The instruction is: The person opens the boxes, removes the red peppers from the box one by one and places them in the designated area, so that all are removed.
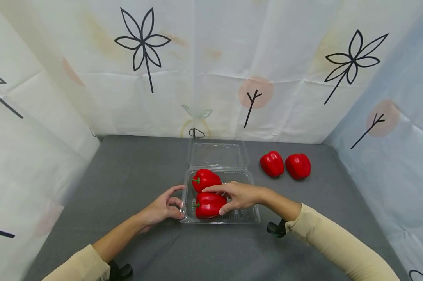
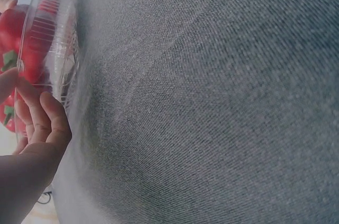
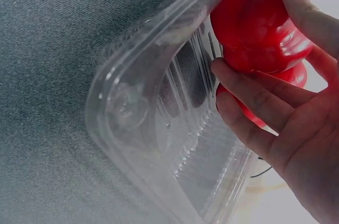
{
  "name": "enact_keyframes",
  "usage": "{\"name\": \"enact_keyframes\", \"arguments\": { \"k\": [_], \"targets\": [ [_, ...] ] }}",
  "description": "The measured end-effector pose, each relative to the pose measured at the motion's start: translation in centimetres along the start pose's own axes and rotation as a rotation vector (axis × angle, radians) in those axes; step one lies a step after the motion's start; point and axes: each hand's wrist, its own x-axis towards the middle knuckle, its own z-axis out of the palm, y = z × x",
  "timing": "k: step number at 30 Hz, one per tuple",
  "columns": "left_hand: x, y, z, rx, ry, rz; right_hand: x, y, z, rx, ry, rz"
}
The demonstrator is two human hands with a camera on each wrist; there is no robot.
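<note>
A clear plastic clamshell container (image 1: 246, 216) lies on the grey table with its lid (image 1: 216, 154) folded back. Inside its left half are two red bell peppers with green stems, a rear one (image 1: 205, 177) and a front one (image 1: 208, 205). My right hand (image 1: 241, 195) grips the front pepper, thumb on the near side and fingers between the two peppers. In the right wrist view, the held pepper (image 3: 259, 23) sits within the container wall. At the left side, my left hand (image 1: 164, 207) holds the container's rim, its thumb near the front corner.
Two more red bell peppers, one (image 1: 272, 164) beside the other (image 1: 298, 166), lie on the table right of the lid. A pale curtain (image 1: 211, 58) with leaf drawings hangs behind the table (image 1: 137, 171) and along both sides.
</note>
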Motion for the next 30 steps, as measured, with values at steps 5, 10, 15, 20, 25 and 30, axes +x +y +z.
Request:
{"name": "enact_keyframes", "arguments": {
  "k": [5,10,15,20,25,30],
  "targets": [
    [0.0,0.0,0.0,0.005,-0.003,0.005,-0.2,0.2,0.0,0.01,0.002,-0.024],
    [0.0,0.0,-0.1,0.006,-0.005,0.014,-0.2,0.6,-0.1,0.051,-0.014,-0.011],
    [0.0,-0.2,-0.1,0.003,-0.016,0.023,-0.2,0.9,-0.2,0.097,-0.038,0.017],
    [0.0,-0.4,-0.1,0.005,-0.018,0.031,-0.3,0.8,-0.6,0.147,-0.039,-0.006],
    [0.1,-0.4,0.0,0.006,-0.008,0.031,-0.3,0.4,-1.0,0.196,-0.048,-0.038],
    [0.1,-0.4,0.0,0.012,0.004,0.027,-0.8,0.3,-1.1,0.236,-0.065,-0.045]
  ]
}}
